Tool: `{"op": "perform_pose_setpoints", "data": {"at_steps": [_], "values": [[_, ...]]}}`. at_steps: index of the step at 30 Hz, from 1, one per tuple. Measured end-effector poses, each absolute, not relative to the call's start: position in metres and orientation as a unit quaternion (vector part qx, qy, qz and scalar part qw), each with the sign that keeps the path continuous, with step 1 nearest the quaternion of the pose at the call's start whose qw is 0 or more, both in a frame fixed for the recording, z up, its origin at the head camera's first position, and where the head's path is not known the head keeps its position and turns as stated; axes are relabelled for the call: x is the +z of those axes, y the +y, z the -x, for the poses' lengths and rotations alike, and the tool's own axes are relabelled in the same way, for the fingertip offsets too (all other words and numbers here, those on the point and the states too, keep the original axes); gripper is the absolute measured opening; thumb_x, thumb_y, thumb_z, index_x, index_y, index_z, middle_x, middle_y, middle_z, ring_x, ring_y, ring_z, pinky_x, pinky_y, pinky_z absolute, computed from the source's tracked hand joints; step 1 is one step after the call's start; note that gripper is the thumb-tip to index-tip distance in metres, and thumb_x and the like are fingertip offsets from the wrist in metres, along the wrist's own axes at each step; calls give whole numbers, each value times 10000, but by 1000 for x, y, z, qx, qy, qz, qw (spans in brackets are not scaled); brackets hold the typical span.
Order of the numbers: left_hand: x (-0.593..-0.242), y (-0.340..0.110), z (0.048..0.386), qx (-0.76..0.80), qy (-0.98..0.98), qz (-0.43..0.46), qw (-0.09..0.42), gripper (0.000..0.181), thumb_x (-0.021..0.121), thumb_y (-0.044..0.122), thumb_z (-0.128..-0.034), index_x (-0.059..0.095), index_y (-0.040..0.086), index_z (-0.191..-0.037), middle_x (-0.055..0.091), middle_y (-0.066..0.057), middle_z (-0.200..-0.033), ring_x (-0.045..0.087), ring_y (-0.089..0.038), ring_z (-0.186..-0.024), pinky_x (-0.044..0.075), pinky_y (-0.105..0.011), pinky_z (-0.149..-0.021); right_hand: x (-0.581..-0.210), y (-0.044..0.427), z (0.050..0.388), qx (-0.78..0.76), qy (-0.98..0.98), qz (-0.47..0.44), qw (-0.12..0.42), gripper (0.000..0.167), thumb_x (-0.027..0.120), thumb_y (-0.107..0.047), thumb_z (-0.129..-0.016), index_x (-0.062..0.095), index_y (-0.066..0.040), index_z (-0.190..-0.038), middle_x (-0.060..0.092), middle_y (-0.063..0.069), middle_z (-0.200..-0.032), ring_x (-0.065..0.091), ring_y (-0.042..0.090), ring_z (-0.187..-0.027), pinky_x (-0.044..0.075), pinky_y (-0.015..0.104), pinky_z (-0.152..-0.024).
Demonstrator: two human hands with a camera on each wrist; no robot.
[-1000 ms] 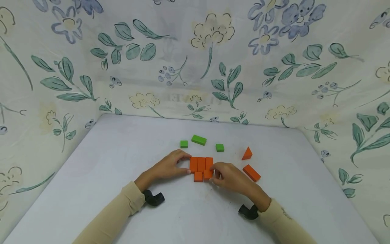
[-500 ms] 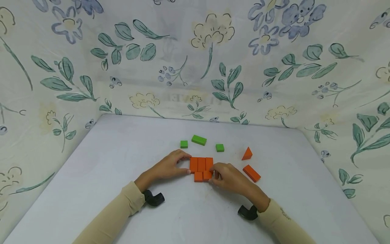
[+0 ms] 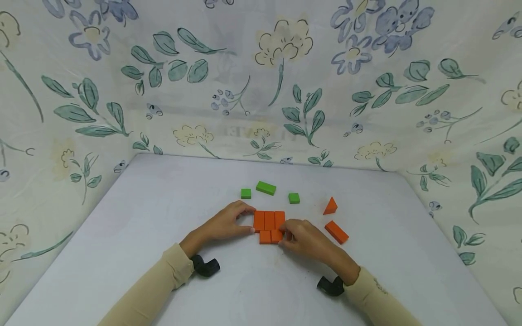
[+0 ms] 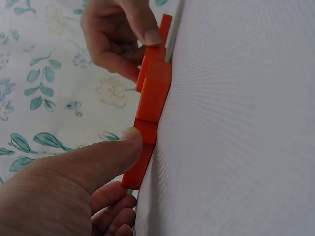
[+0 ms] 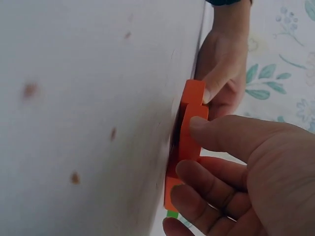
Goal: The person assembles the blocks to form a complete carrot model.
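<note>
Three upright orange rectangular blocks (image 3: pixel 269 220) lie side by side on the white table. My left hand (image 3: pixel 223 222) holds the leftmost one, with the thumb at its near corner and a finger at its far corner. In the left wrist view, the thumb (image 4: pixel 129 135) presses on the orange. Below the row sits an orange square block (image 3: pixel 265 237). My right hand (image 3: pixel 307 237) pinches a second orange square block (image 3: pixel 276 236) right beside it. In the right wrist view, the right thumb (image 5: pixel 199 123) rests on that block; fingers partly hide it.
Behind the row lie two small green blocks (image 3: pixel 246 194) and a longer green block (image 3: pixel 266 188). To the right are an orange triangular block (image 3: pixel 331 206) and an orange rectangular block (image 3: pixel 336 232). Floral cloth (image 3: pixel 228 95) hangs behind the table.
My right hand has slid its square block left against the other square block, and the gap between them has closed. My left hand has stayed in place.
</note>
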State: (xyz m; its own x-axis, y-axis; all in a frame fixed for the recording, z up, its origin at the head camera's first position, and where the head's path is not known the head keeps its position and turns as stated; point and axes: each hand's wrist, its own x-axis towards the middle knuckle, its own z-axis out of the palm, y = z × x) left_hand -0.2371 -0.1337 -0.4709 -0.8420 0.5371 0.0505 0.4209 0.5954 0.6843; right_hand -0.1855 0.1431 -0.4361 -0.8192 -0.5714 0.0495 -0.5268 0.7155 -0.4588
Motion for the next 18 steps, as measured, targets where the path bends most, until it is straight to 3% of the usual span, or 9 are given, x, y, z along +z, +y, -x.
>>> {"op": "perform_pose_setpoints", "data": {"at_steps": [18], "values": [[-471,-134,237,362,887,-274,79,571,771,401,-867,581,176,-1357,569,-6,-1285,516,-172,-1180,446,-433,-1050,-444,143,183,-186,926,330,-10,281,786,-224,-872,653,-97,-1084,569,-61,-811,499,68,-755,481,185,-678]]}}
